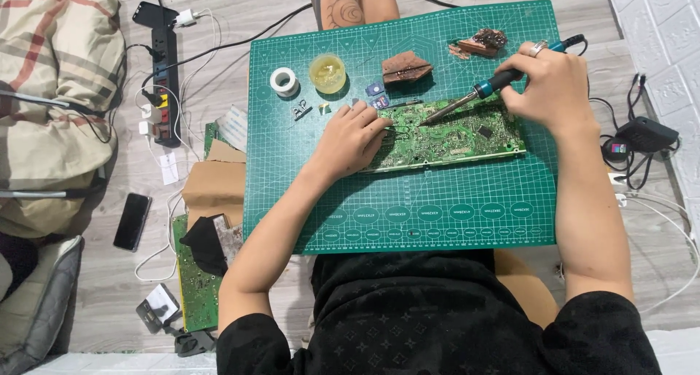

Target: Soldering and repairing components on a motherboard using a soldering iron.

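A large green gridded cutting mat point(437, 207) lies on the pale wood-look floor point(219, 76). On its upper middle rests a long green printed circuit board point(452, 138). The left hand point(354, 138) lies on the board's left end, fingers curled and pressing down on it. The right hand point(547, 83) is closed round the black-and-blue handle of a soldering iron point(474, 94), whose metal tip touches the board's top edge. Just beyond the board sit a brown scrap of copper-clad board point(405, 67), a round yellow flux tin point(327, 72) and a small white solder spool point(284, 81).
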